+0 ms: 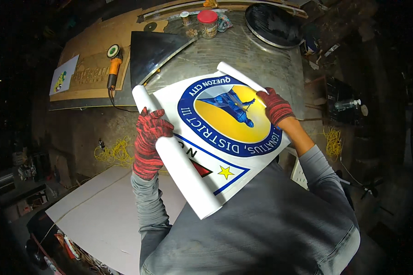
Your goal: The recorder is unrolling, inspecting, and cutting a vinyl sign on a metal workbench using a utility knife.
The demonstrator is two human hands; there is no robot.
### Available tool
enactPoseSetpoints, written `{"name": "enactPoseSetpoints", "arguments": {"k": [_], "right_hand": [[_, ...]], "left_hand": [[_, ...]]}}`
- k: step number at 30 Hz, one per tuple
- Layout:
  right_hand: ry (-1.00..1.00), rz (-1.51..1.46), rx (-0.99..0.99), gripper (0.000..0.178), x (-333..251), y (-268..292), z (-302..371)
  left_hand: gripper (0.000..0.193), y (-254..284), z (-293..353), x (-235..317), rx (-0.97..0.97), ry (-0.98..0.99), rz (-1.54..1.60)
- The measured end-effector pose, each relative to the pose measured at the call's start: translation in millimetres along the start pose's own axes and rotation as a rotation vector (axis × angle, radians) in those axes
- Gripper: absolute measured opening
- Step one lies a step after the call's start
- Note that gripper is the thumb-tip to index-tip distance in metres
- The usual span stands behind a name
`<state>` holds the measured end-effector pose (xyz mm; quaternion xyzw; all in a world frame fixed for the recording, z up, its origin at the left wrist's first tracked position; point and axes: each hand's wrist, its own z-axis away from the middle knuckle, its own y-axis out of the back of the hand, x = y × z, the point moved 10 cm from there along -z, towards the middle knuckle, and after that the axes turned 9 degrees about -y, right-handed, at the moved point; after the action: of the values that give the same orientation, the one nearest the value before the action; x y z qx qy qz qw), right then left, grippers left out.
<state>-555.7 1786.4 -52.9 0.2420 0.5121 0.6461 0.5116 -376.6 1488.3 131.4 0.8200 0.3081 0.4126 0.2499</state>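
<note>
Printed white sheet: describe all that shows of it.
The printed white sheet looks like paper or vinyl and slants, partly unrolled. The left hand grips the thick roll along its left side; the right hand holds the curled far edge. Its open face shows a round emblem, ringed in blue, with a blue figure on yellow, plus a yellow star. Whether it touches the metal table is unclear.

Legible lettering on a printed sheet [225, 114]: white capitals follow a blue ring [186, 112] around a yellow emblem; black capitals, partly covered by the roll, stand near a yellow star [225, 172]. Brown capitals [91, 73] mark a board [89, 51].
</note>
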Motion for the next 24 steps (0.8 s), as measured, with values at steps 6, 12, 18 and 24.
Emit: {"name": "enactPoseSetpoints", "arguments": {"k": [6,12,18,24], "right_hand": [[0.027,-0.36,0.34,0.047,47,21,-2],[0.042,-0.493,0.415,0.047,59,59,-6],[0.127,-0.41,0.526,0.049,60,74,-17],[-0.06,-0.459,0.524,0.043,98,56,-21]], "left_hand": [[0.017,-15,22,7,-0.034,-0.061,-0.161],[0.024,-53,49,5,-0.347,-0.094,-0.356],[0.015,-91,66,-22,-0.513,-0.117,-0.409],[0.013,-166,97,-56,-0.619,-0.058,-0.551]]}}
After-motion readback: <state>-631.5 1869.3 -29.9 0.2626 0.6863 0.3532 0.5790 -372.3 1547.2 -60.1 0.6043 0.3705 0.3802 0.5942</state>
